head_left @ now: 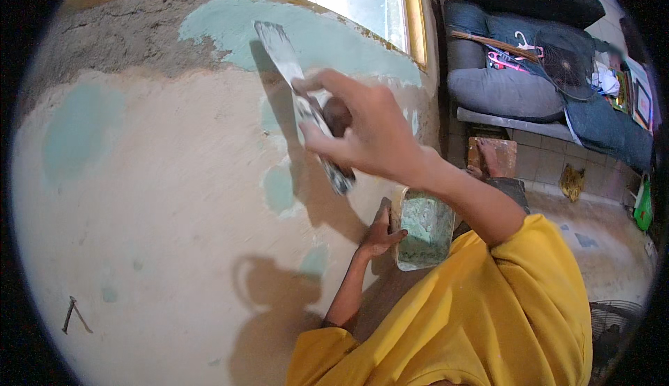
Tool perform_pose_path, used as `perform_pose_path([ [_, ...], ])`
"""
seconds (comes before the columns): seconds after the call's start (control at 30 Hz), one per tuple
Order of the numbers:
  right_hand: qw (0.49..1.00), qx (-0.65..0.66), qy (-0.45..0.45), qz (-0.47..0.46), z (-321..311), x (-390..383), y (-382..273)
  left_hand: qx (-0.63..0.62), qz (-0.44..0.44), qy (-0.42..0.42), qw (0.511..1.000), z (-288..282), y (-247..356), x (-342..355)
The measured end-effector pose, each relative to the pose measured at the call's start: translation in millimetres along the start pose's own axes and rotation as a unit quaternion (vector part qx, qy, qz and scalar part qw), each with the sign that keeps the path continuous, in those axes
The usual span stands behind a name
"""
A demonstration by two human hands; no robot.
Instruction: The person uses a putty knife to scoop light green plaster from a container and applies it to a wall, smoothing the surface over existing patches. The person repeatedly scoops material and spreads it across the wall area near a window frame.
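My right hand (376, 128) is closed round the handle of a long, flat plastering trowel (282, 55), its metal blade smeared with whitish putty. The trowel is held in front of the wall (174, 225), its shadow falling just beside it. Below, my left hand (382, 232) grips the side of a rectangular tub (398, 250) with thumb over the rim. Pale green putty (425, 222) coats the inside of the tub. A wide band of green putty (230, 27) covers the wall under the window, and smaller green patches (80, 131) dot the beige surface.
Rough grey cement (132, 37) borders the green band at upper left. A nail (69, 315) sticks out of the wall at lower left. The yellow window frame (416, 16) is above. On the right, a sofa (505, 93) holds a fan (568, 62) and hangers; another fan (610, 330) stands lower right.
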State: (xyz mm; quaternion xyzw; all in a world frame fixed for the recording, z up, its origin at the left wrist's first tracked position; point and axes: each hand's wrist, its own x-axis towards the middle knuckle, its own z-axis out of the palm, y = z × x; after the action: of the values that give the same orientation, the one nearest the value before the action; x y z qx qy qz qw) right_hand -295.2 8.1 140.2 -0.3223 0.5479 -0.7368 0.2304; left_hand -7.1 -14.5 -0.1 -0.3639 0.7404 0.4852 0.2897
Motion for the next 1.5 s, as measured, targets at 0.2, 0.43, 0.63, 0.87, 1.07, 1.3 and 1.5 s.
perform_pose_path([
  [0.2,0.999,-0.012,-0.048,0.014,10,-25,26,-0.032,0.027,0.018,0.999,17,-20,6],
  [0.43,0.995,-0.019,0.033,0.090,-19,-41,44,-0.074,-0.014,-0.039,0.996,13,-23,11],
  [0.63,0.996,-0.007,0.072,0.057,-13,13,71,-0.076,-0.075,-0.108,0.988,10,-64,14],
  [0.87,0.999,-0.033,-0.002,-0.013,14,-8,79,-0.092,-0.046,-0.077,0.992,3,-6,5],
  [1.07,0.994,0.009,-0.104,0.035,2,-74,66,-0.111,-0.129,-0.069,0.983,9,-3,-7],
  [1.3,0.997,-0.043,0.042,0.041,-12,-7,81,-0.065,0.047,-0.020,0.997,6,-6,5],
  [1.5,0.996,-0.050,-0.071,0.013,10,-30,85,-0.064,0.012,-0.028,0.998,3,8,1],
])
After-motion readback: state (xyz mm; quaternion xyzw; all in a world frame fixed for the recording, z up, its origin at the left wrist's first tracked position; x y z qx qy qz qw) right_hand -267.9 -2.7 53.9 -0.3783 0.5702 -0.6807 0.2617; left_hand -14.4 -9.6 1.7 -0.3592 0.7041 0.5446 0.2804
